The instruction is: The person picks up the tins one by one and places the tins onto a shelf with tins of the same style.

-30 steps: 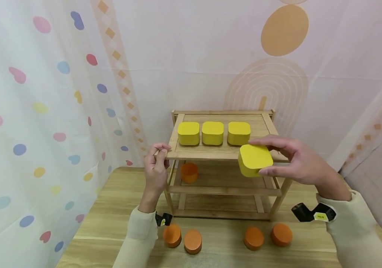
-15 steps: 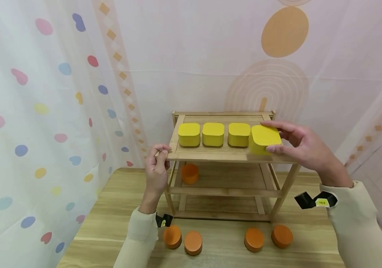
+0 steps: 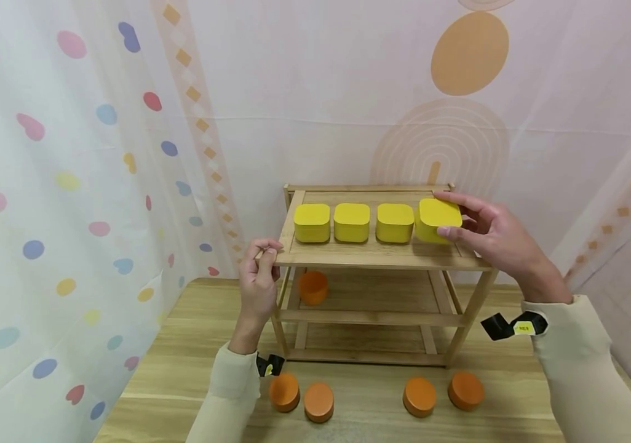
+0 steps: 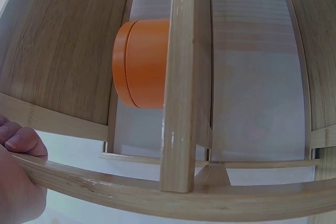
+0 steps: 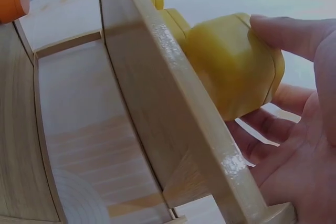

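My right hand (image 3: 500, 237) holds a yellow rounded-square tin (image 3: 438, 212) between thumb and fingers, at the right end of the wooden shelf's top board (image 3: 343, 252). In the right wrist view this yellow tin (image 5: 231, 66) looks slightly tilted; its underside shows, and a lid seam runs near the thumb. Three similar yellow tins (image 3: 351, 223) stand in a row to its left on the same board. At the board's left front corner, my left hand (image 3: 260, 277) grips the edge with curled fingers. The left wrist view shows those fingers (image 4: 23, 140) over the wooden rail.
An orange round tin (image 3: 313, 288) stands on the middle tier at the left. Several orange round tins, among them a left one (image 3: 318, 402) and a right one (image 3: 466, 390), lie on the wooden table (image 3: 182, 369) before the shelf. A patterned curtain (image 3: 315, 92) hangs behind.
My right hand has carried the yellow tin up, back and to the right, from in front of the shelf's edge to the right end of the row. The left hand has stayed put.
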Action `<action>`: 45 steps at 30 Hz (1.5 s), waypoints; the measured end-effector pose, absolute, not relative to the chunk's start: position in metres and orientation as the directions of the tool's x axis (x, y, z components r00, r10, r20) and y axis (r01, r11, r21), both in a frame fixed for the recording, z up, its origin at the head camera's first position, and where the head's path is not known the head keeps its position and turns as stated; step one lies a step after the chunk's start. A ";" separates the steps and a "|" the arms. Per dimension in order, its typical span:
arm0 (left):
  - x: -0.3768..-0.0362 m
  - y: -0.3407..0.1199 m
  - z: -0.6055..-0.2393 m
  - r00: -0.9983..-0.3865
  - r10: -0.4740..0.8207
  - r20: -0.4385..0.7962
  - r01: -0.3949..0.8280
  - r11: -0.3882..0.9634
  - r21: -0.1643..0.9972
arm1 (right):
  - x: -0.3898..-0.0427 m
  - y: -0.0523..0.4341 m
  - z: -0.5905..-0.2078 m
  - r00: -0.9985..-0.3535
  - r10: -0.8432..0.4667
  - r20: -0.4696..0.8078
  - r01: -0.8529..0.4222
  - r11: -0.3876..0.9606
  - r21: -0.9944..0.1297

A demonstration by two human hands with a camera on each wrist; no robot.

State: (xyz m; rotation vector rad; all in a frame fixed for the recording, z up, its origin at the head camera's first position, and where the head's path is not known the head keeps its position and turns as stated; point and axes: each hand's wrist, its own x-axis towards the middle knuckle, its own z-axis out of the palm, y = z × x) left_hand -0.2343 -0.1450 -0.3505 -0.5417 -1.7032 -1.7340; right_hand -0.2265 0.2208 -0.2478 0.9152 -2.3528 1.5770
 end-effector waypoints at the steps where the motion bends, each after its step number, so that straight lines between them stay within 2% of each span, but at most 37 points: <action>1: -0.234 -0.145 -0.351 -0.709 -0.155 0.687 0.690 0.047 0.723 | -0.227 0.221 -0.249 -0.801 -0.392 0.453 -0.568 0.260 -0.781; 11: -0.235 -0.142 -0.350 -0.710 -0.160 0.686 0.689 0.041 0.723 | -0.229 0.220 -0.248 -0.869 -0.318 0.379 -0.488 0.422 -0.764; 22: -0.233 -0.145 -0.349 -0.714 -0.160 0.682 0.686 0.033 0.726 | -0.231 0.219 -0.247 -0.914 -0.303 0.268 -0.394 0.519 -0.758; 45: -0.227 -0.148 -0.347 -0.700 -0.159 0.696 0.704 0.014 0.710 | -0.230 0.216 -0.244 -0.909 -0.359 0.210 -0.387 0.542 -0.746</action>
